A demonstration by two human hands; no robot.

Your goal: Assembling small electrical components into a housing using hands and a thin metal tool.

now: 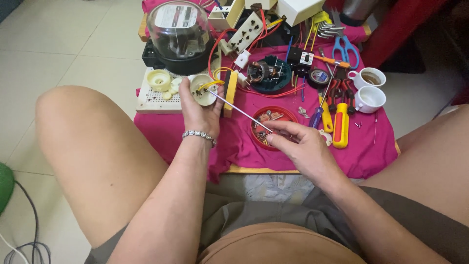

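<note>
While my knees frame the low table, my right hand (300, 146) pinches the near end of a thin screwdriver (239, 111), its shaft slanting up and left over the pink cloth (244, 142). Just beyond that hand sits a red dish (288, 113) of small parts. My left hand (198, 110), bracelet at the wrist, is closed around a cream round socket (204, 89) with yellow wires, where the tip meets it. Farther off stands a glass-domed meter (178, 34); far right, two white cups (369, 88).
</note>
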